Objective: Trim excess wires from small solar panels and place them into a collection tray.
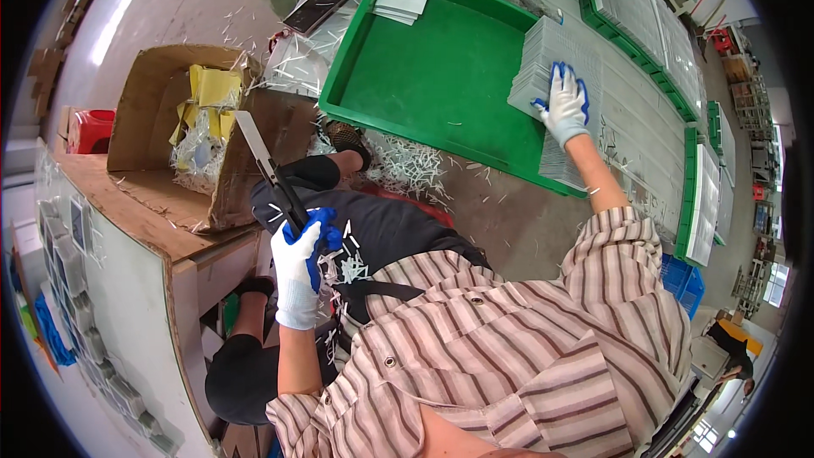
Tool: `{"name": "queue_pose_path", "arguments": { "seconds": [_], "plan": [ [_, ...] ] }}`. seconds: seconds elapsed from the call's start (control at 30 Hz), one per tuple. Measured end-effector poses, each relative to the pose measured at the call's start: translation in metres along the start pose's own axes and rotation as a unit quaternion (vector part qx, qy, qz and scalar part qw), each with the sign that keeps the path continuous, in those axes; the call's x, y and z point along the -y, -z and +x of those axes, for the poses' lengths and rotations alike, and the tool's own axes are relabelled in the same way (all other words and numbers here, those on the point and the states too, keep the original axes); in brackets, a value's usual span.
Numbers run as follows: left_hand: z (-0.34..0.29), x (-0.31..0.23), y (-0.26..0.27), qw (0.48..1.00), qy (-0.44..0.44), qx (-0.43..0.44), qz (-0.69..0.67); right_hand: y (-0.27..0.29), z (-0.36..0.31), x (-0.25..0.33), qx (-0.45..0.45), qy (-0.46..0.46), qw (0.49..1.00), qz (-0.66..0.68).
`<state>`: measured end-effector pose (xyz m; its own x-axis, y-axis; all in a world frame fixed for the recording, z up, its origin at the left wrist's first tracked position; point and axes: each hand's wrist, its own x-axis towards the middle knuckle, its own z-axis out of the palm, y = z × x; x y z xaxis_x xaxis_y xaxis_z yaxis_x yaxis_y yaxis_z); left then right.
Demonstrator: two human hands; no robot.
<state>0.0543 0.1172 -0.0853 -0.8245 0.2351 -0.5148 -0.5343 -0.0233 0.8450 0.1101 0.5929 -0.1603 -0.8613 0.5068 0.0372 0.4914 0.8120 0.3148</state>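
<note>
We have the left hand, in a white knit glove with blue-coated fingers (298, 261), closed round the black handle of a long knife with a straight metal blade (273, 171), blade pointing up and away over the lap. The right hand, gloved the same (565, 105), lies on a long stack of thin grey sheets (532, 68) at the right end of a shallow green plastic tray (449, 59); its fingers look spread (whether they pinch any sheets, we can't tell). A few white rectangular cards (401, 0) sit in the tray's far left corner. Loose white paper strips (407, 165) litter the floor. We judge the step as picking from the stack, knife ready; next move calls for separating a portion cleanly, blade well clear of the right hand.
</note>
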Motion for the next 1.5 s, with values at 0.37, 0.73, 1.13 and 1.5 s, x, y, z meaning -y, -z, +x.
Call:
{"name": "queue_pose_path", "arguments": {
  "seconds": [0.37, 0.73, 1.13, 1.5],
  "plan": [
    [-0.012, 0.005, 0.004, 1.0, -0.018, -0.005, -0.016, 0.004, 0.036, 0.052, 0.06, 0.232, 0.947, -0.215],
    [-0.027, 0.008, 0.007, 1.0, -0.02, -0.004, -0.001, 0.003, 0.028, 0.058, 0.172, 0.361, 0.802, -0.444],
    [-0.039, 0.014, 0.015, 0.999, -0.013, -0.021, -0.037, 0.001, -0.007, 0.02, 0.014, -0.015, 1.0, 0.018],
    [-0.045, 0.023, 0.011, 0.999, -0.029, -0.02, -0.042, 0.002, 0.0, 0.01, 0.067, -0.029, 0.997, 0.027]
  ]
}}
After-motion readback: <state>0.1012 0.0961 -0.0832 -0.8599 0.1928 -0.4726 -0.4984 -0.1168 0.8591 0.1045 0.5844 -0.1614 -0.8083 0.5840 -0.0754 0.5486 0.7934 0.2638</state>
